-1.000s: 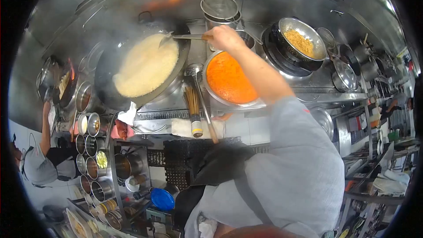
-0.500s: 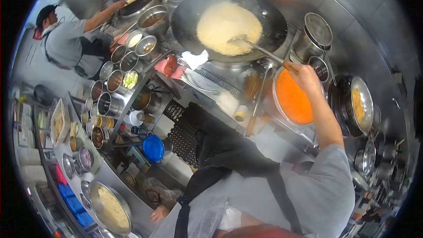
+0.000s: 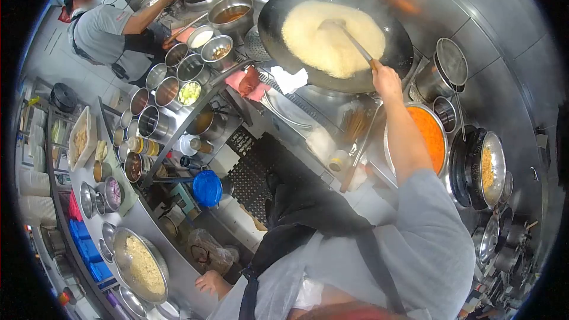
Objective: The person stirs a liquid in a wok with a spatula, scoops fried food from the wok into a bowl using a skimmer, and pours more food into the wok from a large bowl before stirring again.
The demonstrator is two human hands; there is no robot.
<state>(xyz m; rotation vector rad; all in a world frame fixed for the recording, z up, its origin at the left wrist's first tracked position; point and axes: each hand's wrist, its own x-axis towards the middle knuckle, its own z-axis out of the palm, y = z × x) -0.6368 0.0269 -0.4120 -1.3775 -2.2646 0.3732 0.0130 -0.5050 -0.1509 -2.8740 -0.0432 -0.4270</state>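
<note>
My right hand (image 3: 386, 82) is wrapped round the wooden end of a long-handled wok ladle (image 3: 357, 44). The ladle's head lies partly sunk in a pale, foamy, bubbling mass (image 3: 308, 32) inside a large dark wok (image 3: 397, 47); its exact shape is hard to make out. Steam rises above the wok. Low in the view, my left hand (image 3: 212, 284) rests on the edge of a steel counter (image 3: 184, 266), fingers spread, holding nothing. Near it on that counter sits a wide metal bowl (image 3: 122, 261) of pale crumbly food.
Under my right forearm stands a pot of orange liquid (image 3: 430, 136). A strainer (image 3: 451, 62) lies over a pot at the right, beside stacked pans (image 3: 474, 166). Several metal containers (image 3: 166, 92) line the left shelf. A co-worker (image 3: 104, 29) handles another wok at upper left.
My right hand has pushed the ladle farther into the foamy mass, toward the wok's far side. The whole view has shifted slightly. My left hand stays on the counter edge.
</note>
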